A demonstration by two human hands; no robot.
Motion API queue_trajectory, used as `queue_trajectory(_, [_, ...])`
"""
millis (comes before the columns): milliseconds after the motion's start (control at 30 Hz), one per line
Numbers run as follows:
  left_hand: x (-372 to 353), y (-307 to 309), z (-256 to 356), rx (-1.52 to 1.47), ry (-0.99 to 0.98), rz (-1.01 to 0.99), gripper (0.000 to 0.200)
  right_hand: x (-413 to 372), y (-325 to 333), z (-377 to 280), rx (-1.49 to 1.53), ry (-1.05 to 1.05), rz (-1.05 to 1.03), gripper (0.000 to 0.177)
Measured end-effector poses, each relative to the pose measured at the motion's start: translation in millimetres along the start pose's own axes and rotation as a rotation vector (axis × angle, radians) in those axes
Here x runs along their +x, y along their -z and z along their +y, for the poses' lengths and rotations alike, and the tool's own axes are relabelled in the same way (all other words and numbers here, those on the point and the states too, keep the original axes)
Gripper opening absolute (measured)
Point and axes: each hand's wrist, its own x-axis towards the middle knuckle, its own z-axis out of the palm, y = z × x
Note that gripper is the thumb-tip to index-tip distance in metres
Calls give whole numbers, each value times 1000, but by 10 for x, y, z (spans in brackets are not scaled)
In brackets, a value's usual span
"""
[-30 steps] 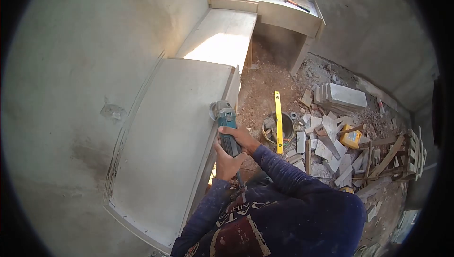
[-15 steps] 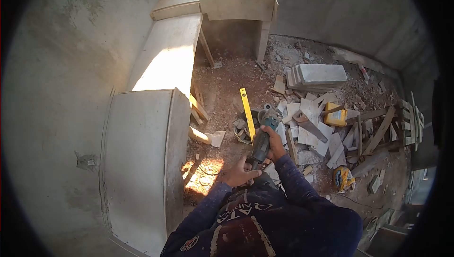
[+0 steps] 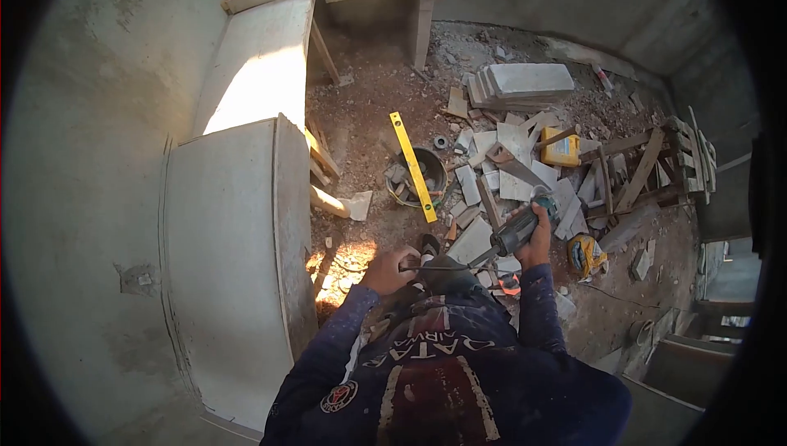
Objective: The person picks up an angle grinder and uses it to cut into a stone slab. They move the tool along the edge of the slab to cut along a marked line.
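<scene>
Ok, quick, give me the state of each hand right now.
Left hand: closed on the cord.
Right hand: closed around the grinder.

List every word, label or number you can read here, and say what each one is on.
"ATAR": print on the shirt, letters before it unclear.
"AIRWA": shirt, the line just above, rest hidden.
Round badge on the shirt: too small to read.
Grinder, level, yellow box: markings too blurred to read.
</scene>
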Motion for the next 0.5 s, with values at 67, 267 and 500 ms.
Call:
queue_trajectory(67, [-177, 51, -115, 28, 75, 26, 38, -52, 109, -14, 121, 32, 5, 29])
queue_trajectory(267, [-575, 251, -856, 110, 322, 187, 38, -62, 332, -18, 82, 3, 93, 30])
queue_trajectory(500, [-647, 246, -782, 57, 334, 300, 38, 166, 342, 21, 34, -72, 72, 35])
